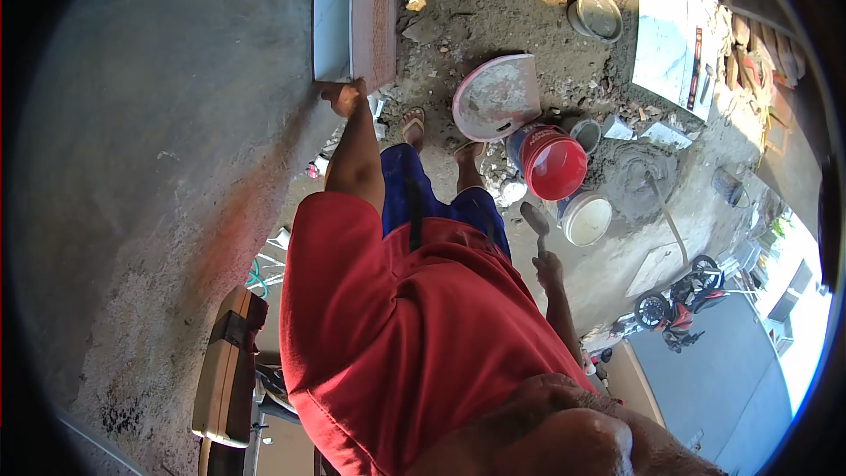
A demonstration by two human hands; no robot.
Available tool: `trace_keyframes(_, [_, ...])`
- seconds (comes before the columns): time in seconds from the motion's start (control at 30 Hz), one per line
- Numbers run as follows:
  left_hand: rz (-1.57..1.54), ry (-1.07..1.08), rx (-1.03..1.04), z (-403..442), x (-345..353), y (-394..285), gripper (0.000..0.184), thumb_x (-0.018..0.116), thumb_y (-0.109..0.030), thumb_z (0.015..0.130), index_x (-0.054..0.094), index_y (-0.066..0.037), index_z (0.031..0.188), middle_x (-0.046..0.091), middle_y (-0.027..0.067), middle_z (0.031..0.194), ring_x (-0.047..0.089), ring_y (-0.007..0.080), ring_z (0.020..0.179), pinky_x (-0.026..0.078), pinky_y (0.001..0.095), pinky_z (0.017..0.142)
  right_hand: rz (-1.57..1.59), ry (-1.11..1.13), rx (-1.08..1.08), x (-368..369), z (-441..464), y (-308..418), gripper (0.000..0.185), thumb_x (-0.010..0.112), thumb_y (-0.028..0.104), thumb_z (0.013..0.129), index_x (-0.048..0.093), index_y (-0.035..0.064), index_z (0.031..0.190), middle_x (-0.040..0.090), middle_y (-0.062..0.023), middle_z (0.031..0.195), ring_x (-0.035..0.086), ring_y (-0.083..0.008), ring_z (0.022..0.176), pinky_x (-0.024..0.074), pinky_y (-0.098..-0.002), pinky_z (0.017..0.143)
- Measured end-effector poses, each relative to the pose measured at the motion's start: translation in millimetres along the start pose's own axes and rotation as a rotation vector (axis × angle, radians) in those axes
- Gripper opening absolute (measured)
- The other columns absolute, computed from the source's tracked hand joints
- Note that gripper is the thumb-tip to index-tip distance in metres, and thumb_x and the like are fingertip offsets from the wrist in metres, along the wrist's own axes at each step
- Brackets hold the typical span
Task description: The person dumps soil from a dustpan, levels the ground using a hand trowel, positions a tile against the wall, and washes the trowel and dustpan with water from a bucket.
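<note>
My left hand (344,99) is at the near end of a tile (374,22) with a reddish-brown back, its fingers closed at the corner. Beside it, a pale, glossy tile face (334,18) lies against the grey wall. My right hand (550,271) grips the handle of a trowel (534,219), held low at my right side with its blade pointing forward. Close to that blade stand a red bucket (555,164) and a white bucket (586,218).
A grey wall (176,123) runs along my left. Ahead lie a mortar-smeared tub (498,99) and a round pail (596,16). Wet mortar (636,178) with a long-handled tool (668,222) spreads to the right. A motorcycle (677,304) stands farther right; rubble covers the ground.
</note>
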State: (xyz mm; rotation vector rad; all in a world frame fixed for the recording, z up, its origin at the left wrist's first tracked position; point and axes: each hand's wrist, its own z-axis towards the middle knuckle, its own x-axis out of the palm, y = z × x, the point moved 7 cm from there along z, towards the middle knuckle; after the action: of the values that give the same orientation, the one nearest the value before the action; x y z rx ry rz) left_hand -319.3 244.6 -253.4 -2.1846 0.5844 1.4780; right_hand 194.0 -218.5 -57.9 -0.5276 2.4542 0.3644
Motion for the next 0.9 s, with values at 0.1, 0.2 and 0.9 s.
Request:
trace_keyframes(0.1, [-0.401, -0.136, -0.041, 7, 28, 26, 0.115, 0.081, -0.054, 0.054, 0.021, -0.003, 0.139, 0.048, 0.0200, 0.127, 0.060, 0.0363, 0.103, 0.051, 0.0423, 0.085, 0.030, 0.030, 0.162, -8, -5, 1, 0.043, 0.069, 0.027, 0.076, 0.060, 0.0017, 0.110, 0.065, -0.0177, 0.094, 0.062, -0.0315, 0.088, 0.0469, -0.0421, 0.077])
trace_keyframes(0.2, [-0.623, -0.164, -0.163, 3, 17, 32, 0.075, 0.069, -0.045, 0.074, 0.041, 0.002, 0.126, 0.053, 0.0214, 0.124, 0.058, 0.0346, 0.107, 0.048, 0.0379, 0.091, -0.034, 0.044, 0.187, -17, -5, 4, 0.043, 0.069, 0.026, 0.076, 0.061, 0.0019, 0.109, 0.066, -0.0174, 0.092, 0.063, -0.0314, 0.086, 0.0470, -0.0422, 0.076])
trace_keyframes(0.9, [-0.677, -0.082, 0.117, 29, 11, 30, 0.084, 0.078, -0.057, 0.062, 0.053, 0.009, 0.108, 0.059, 0.0241, 0.106, 0.058, 0.0350, 0.098, 0.045, 0.0404, 0.089, -0.054, -0.037, 0.038, -37, 3, 29, 0.039, 0.069, 0.020, 0.076, 0.058, -0.0004, 0.107, 0.058, -0.0064, 0.071, 0.053, -0.0137, 0.053, 0.0441, -0.0310, 0.049])
